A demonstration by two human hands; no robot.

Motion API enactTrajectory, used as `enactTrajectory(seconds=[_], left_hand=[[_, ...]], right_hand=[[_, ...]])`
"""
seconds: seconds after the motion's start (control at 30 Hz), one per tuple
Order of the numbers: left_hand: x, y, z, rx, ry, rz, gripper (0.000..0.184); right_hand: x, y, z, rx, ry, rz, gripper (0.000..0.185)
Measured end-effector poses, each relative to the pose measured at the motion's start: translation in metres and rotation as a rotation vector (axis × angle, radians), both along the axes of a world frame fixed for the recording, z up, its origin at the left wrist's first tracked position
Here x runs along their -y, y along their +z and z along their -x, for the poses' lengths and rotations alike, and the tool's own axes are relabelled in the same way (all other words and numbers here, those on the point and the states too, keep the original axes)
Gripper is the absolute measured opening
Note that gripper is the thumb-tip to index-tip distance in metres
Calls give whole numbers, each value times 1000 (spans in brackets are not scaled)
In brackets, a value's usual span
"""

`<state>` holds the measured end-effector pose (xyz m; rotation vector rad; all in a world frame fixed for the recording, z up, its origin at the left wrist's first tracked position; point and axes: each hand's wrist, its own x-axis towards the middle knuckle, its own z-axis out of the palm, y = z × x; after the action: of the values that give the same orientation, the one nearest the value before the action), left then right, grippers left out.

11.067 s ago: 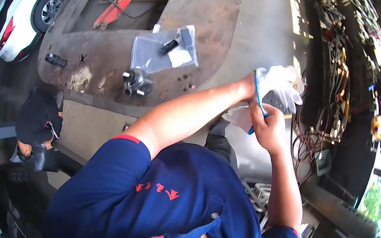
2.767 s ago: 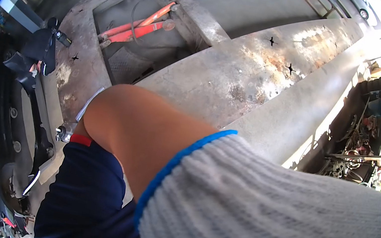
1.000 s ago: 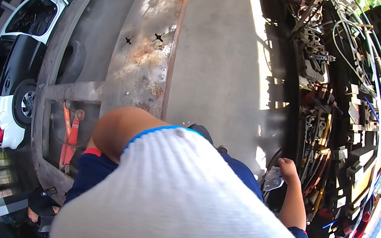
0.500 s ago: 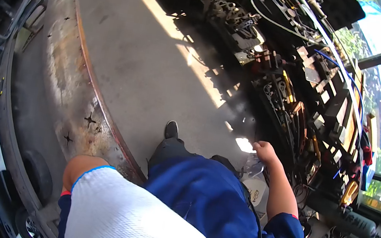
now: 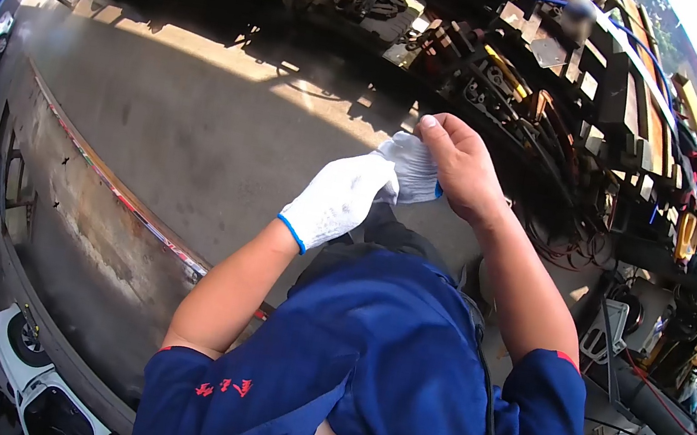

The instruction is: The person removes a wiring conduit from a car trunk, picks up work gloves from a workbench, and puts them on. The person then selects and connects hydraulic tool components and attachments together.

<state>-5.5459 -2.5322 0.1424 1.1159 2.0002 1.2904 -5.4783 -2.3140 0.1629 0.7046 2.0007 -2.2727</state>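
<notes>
My left hand (image 5: 335,199) wears a white knitted glove with a blue cuff edge. Its fingers are closed on a second white glove (image 5: 411,173), whose blue rim shows beneath my right palm. The bare right hand (image 5: 465,165) has its thumb and fingers bent around the other side of that second glove. Both hands meet in front of my chest, above the floor, with the loose glove stretched between them. The left fingertips are partly hidden by the cloth.
A dark bench or rack heaped with tools and metal parts (image 5: 517,89) runs along the far and right side. Grey gas cylinders (image 5: 681,269) lie at the right. On the left is a long rusty metal platform (image 5: 103,223), with a white vehicle (image 5: 49,384) beyond it.
The gloved left hand has gone from close to the camera to chest front. My right hand has risen to meet it, and the second glove now shows between them. The view has turned rightward.
</notes>
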Motion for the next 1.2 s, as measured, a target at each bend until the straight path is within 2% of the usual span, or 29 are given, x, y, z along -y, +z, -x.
enactTrajectory(seconds=[0.07,0.17,0.23,0.3,0.37,0.4,0.43,0.5,0.53,0.57,0.63,0.67,0.77,0.8,0.83,0.9,0.97,1.0,1.1,1.13,1.17,1.2], left_hand=[[-12,-22,1,169,83,20,28],[-34,-28,26,456,245,-13,34],[-42,-27,37,803,414,-24,37],[-46,-36,60,635,282,98,37],[-59,-20,76,108,111,368,38],[-66,-8,83,40,80,444,40],[-75,-3,84,180,179,346,42],[-88,-3,99,120,69,341,45],[-98,3,105,262,115,423,46],[-101,-6,114,275,78,413,44],[-108,-30,128,709,138,222,42],[-111,-35,135,789,109,255,42],[-126,-27,137,618,52,329,40],[-132,-29,144,455,-28,404,38],[-134,-26,144,456,-4,449,38],[-140,-37,155,360,-62,513,40],[-141,-35,156,233,-243,491,39],[-143,-33,154,170,-332,476,39],[-145,-48,167,-396,-684,541,37],[-145,-49,166,-83,-573,703,38],[-148,-47,164,-91,-580,670,34],[-150,-45,162,-95,-585,640,30]], right_hand=[[4,3,12,61,108,142,34],[-12,-17,31,5,176,212,35],[-24,-23,43,-13,234,196,34],[-29,-32,57,-4,276,127,34],[-39,-31,69,2,224,4,30],[-46,-26,74,33,221,-6,24],[-53,-22,77,66,217,-15,19],[-69,-15,78,45,229,-107,19],[-76,-22,78,12,226,-122,18],[-82,-25,78,-4,202,-144,18],[-85,-31,76,-30,160,-169,17],[-81,-38,75,-27,123,-158,18],[-69,-47,77,-54,69,-342,21],[-67,-51,80,-39,61,-390,23],[-67,-54,80,-33,42,-383,26],[-65,-54,78,48,-27,-89,28],[-68,-56,69,185,-62,-69,25],[-67,-58,63,246,-65,-205,24],[-66,-65,47,272,-78,-534,23],[-63,-70,44,254,-83,-632,23],[-55,-66,43,69,-198,-810,23],[-54,-64,45,-173,-212,-884,25]])
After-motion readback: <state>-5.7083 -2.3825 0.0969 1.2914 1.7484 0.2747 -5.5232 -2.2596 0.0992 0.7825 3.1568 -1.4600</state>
